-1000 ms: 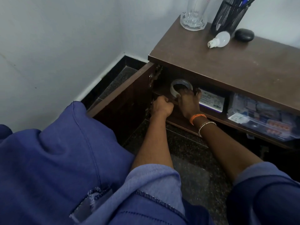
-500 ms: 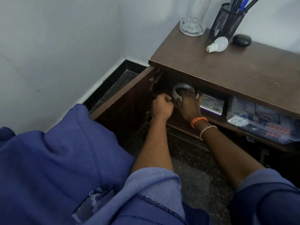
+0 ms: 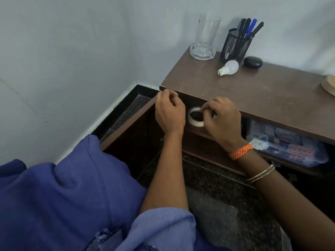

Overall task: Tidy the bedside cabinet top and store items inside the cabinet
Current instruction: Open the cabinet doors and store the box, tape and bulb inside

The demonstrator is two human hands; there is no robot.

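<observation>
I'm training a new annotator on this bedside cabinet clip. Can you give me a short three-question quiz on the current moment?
1. True or false: the light bulb lies on its side on the cabinet top.
2. Where is the tape roll? A) on the top B) on the shelf inside the cabinet C) on the floor
3. Which hand wears the orange band?

Key
1. True.
2. B; it lies between the left hand and the right hand.
3. The right hand.
</observation>
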